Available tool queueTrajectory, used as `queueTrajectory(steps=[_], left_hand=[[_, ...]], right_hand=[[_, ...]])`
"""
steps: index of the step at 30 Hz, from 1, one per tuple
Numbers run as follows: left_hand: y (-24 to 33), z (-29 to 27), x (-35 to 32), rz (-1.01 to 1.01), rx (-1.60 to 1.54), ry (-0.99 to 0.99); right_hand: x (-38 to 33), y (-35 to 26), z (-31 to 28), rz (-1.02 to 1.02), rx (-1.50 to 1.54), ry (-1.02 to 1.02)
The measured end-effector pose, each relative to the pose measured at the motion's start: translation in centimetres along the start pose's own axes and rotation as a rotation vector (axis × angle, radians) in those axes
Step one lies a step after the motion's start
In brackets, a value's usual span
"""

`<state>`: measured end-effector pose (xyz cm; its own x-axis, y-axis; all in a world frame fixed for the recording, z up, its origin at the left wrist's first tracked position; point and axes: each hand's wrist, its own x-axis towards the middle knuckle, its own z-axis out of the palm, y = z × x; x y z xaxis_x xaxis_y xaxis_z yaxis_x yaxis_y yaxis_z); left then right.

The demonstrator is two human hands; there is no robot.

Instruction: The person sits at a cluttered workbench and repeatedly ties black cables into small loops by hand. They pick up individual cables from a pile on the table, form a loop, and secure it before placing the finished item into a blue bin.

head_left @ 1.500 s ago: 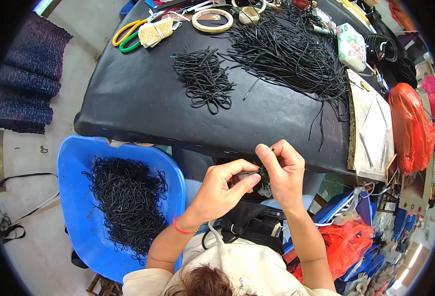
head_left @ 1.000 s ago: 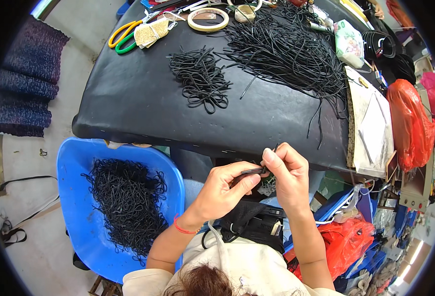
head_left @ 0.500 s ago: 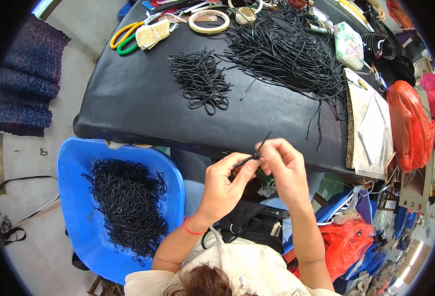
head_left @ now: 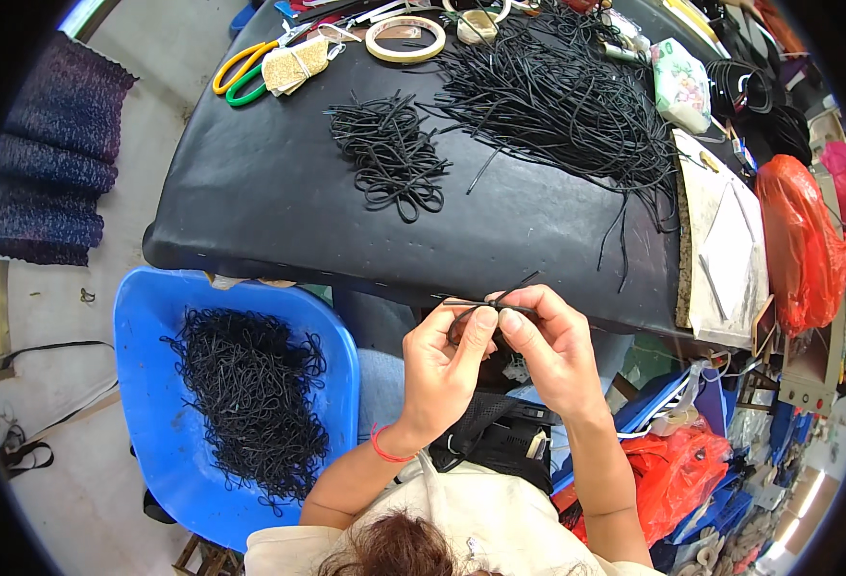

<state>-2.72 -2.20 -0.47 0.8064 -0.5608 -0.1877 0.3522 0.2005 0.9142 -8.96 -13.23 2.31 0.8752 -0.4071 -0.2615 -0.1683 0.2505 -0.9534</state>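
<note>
A thin black cord [head_left: 466, 329] is pinched between both hands, just off the near edge of the table. My left hand [head_left: 442, 360] is closed on it, thumb on top, with a red string round the wrist. Thumb and fingers of my right hand [head_left: 554, 350] press the cord right beside the left thumb. One loop hangs below the fingertips, and a free end sticks up past them to the right. Whether the cord is knotted between the thumbs cannot be made out. On the table lie a small pile of looped black cords [head_left: 391, 154] and a larger heap of loose black cords [head_left: 562, 96].
A blue tub [head_left: 341, 384] full of looped black cords stands at the left, below the black-covered table [head_left: 269, 192]. Scissors with yellow and green handles [head_left: 240, 77] and a tape roll [head_left: 405, 40] lie at the back. Red plastic bags [head_left: 797, 245] are at the right.
My right hand has come down and in toward the left, its fingers now together on the cord. The cord lies flatter, with a loop showing below. My left hand has barely moved.
</note>
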Motion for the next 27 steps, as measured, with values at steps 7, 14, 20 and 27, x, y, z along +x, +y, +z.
queueTrajectory(steps=[7, 14, 20, 27], left_hand=[[-0.4, -0.4, 0.6, 0.042, -0.091, -0.008], [2.1, -1.4, 2.7, -0.165, -0.444, -0.158], [3.2, -2.1, 2.2, -0.266, -0.195, -0.339], [3.1, -2.3, 1.7, -0.345, -0.281, -0.334]], right_hand=[[-0.2, 0.7, 0.5, 0.035, 0.149, 0.027], [-0.8, 0.2, 3.2, -0.191, 0.088, 0.247], [1.2, -1.7, 0.9, -0.191, -0.128, 0.086], [1.0, -1.2, 1.9, -0.064, -0.046, 0.145]])
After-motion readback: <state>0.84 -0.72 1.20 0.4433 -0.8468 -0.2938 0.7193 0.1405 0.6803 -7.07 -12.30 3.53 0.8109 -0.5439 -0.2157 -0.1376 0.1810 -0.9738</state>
